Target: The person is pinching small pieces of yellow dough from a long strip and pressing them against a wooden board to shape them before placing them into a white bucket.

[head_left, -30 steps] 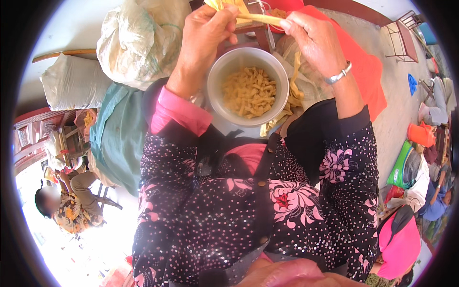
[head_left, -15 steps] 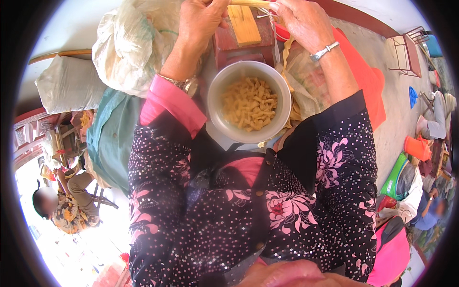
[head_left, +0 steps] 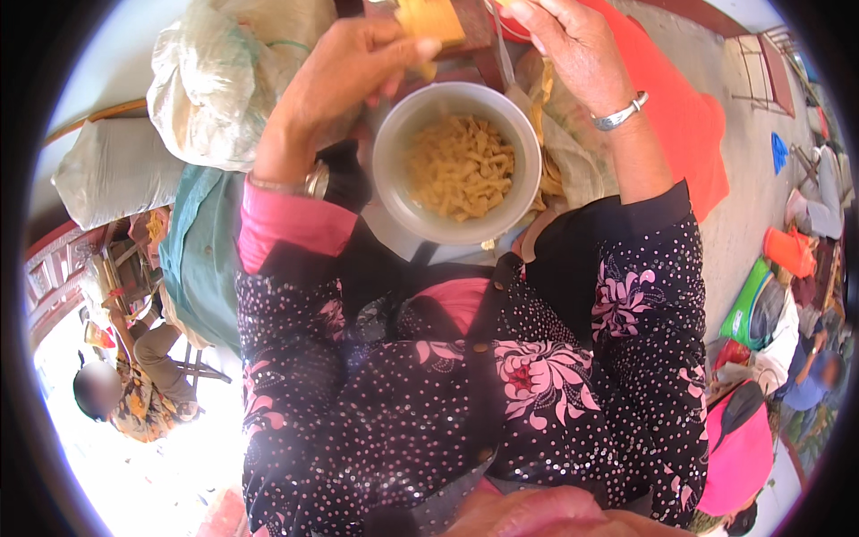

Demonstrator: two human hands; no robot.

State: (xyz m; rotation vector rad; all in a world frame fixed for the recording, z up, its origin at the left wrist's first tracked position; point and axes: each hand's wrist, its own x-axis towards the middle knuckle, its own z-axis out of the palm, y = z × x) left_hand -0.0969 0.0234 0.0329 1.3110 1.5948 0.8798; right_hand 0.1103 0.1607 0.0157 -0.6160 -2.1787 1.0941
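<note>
A pale metal bowl (head_left: 390, 170) sits in front of my body, partly filled with short tan, strip-like pieces (head_left: 465, 170). My left hand (head_left: 353, 72) is over the bowl's far left rim, blurred by motion, its thumb and fingers pinched around a small tan piece (head_left: 427, 71). At the far right of the bowl my right hand (head_left: 577, 54) is raised, thumb and fingers closed on a yellowish strip (head_left: 508, 4) mostly cut off by the picture's top edge. A yellow wooden block (head_left: 438, 22) lies beyond the bowl on a dark red wooden stand (head_left: 483, 67).
A bulging whitish plastic sack (head_left: 210, 89) stands to the left, beside a teal cloth-like cover (head_left: 204, 242). Red-orange sheeting (head_left: 680, 134) spreads to the right, next to a crumpled translucent bag (head_left: 582, 166). People sit at far left (head_left: 148, 385) and far right (head_left: 805, 385).
My left hand has let go of the long strip's left end and come down and left toward the bowl. My right hand stays high with its strip. The view has shifted slightly.
</note>
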